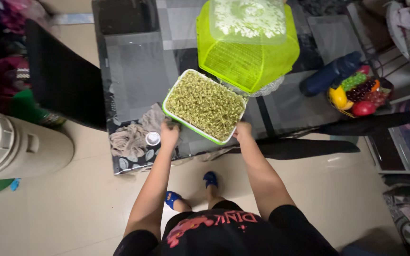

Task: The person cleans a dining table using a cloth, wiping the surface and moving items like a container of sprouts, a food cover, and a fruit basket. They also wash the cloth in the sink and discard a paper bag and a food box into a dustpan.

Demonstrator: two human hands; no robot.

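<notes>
Both arms reach forward, left hand (169, 134) and right hand (243, 131) gripping.

One sprout tray (205, 105), one green mesh cover (247, 52), one blue bottle (330, 73), two hands.

Glossy plastic tray (171, 100); meshed plastic cover (243, 61); crumpled cloth (131, 137).

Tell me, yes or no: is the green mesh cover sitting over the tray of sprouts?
No. The green mesh cover sits behind the uncovered tray of sprouts, which the left hand and right hand grip.
</notes>
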